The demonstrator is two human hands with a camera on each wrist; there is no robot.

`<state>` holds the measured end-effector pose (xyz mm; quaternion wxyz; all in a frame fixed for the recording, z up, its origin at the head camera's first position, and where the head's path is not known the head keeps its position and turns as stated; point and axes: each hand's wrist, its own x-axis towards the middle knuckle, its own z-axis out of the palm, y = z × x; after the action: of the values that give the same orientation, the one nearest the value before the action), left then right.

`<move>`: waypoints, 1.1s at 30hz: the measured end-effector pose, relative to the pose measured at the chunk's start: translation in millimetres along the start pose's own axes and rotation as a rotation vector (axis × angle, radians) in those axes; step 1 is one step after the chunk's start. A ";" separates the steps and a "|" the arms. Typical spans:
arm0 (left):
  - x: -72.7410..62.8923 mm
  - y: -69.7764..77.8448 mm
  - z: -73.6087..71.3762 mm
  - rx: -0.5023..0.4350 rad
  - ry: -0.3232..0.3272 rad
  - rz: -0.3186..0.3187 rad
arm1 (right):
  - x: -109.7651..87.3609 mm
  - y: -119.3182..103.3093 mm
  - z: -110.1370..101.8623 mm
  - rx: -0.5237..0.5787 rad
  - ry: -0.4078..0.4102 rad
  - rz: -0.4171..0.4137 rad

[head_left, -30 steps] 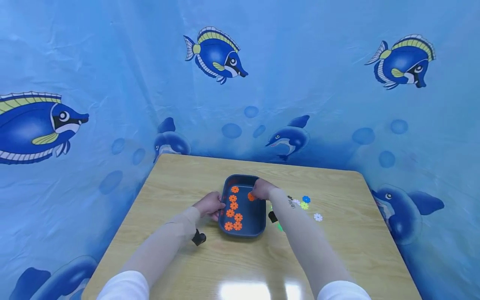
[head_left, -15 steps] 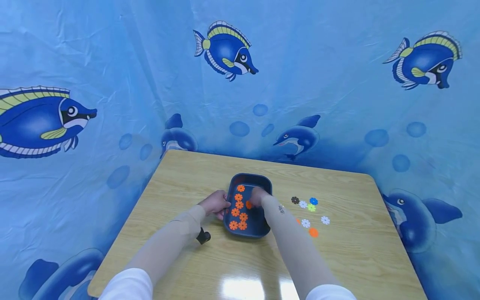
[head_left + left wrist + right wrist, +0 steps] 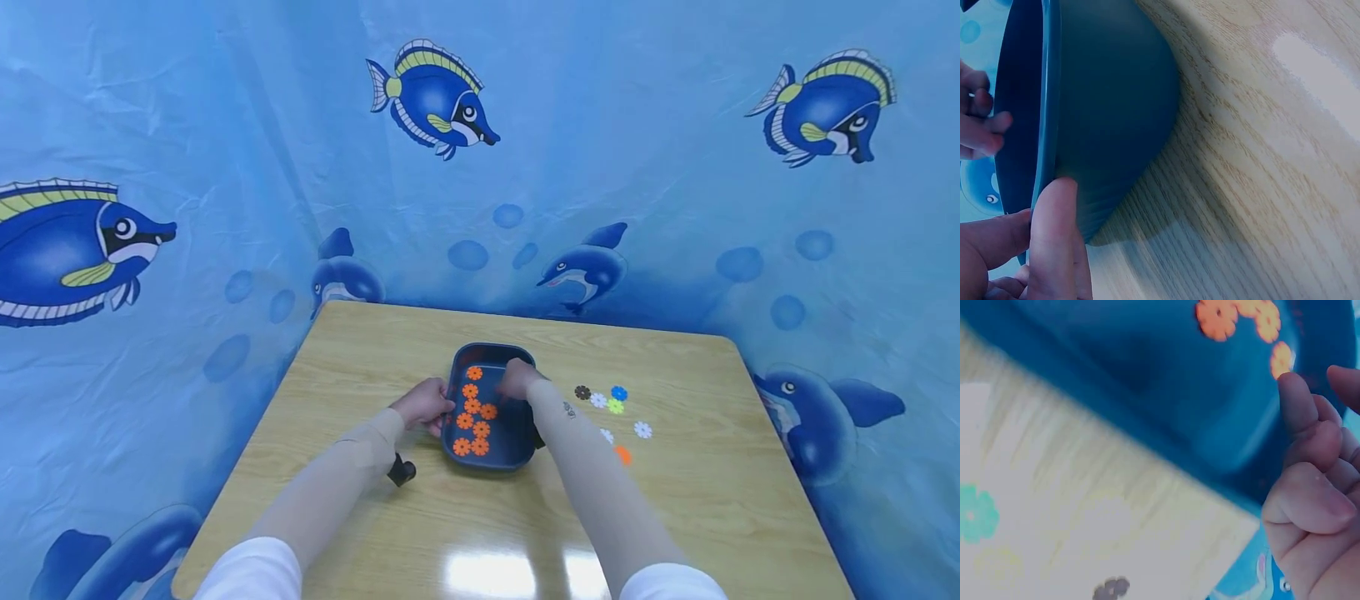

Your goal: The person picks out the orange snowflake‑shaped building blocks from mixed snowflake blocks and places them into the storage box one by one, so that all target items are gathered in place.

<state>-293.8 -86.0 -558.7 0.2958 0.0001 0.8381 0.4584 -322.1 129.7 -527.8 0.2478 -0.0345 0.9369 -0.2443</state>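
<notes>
A dark blue rectangular tray (image 3: 512, 433) lies on the table, with several orange flower-shaped discs (image 3: 481, 429) along its left half. My left hand (image 3: 422, 402) pinches the tray's left rim, thumb and fingers on either side of the wall, as the left wrist view of the tray (image 3: 1110, 94) shows. Over the tray's upper right part is my right hand (image 3: 519, 379), with nothing visible in its loosely bent fingers (image 3: 1297, 403). One orange disc (image 3: 488, 412) lies just below and left of that hand. My right forearm hides part of the tray's right rim.
Right of the tray lie a brown disc (image 3: 582, 392), a blue one (image 3: 618, 392), a yellow-green one (image 3: 616, 407), white ones (image 3: 642, 430) and an orange disc (image 3: 623, 455). A green disc (image 3: 975, 515) shows in the right wrist view. A fish-print curtain (image 3: 600, 125) surrounds the wooden table (image 3: 675, 500).
My right hand brought an orange disc leftward in the tray beside the others and has let go of it, drawing slightly up and away. The left hand keeps its hold on the rim.
</notes>
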 end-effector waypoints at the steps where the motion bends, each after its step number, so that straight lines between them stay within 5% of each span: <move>1: 0.4 -0.4 0.6 -0.002 -0.001 -0.001 | -3.5 3.5 -4.6 0.013 0.000 -0.001; 9: 3.3 -1.6 0.1 0.009 0.001 -0.009 | -32.4 64.5 -42.2 0.101 0.038 0.058; 17: -3.0 0.8 4.0 0.032 0.000 0.015 | -73.5 158.7 -32.2 0.015 0.023 0.239; 25: -2.4 1.1 0.9 0.033 0.006 0.006 | -84.8 184.9 -14.9 -0.095 -0.020 0.382; 33: -3.4 3.1 4.2 0.029 0.005 -0.013 | -84.4 187.0 -6.5 -0.119 -0.020 0.391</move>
<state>-289.7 -81.9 -556.3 0.2966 -0.0024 0.8455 0.4441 -240.8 312.5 -573.9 0.2973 0.1311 0.9360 -0.1352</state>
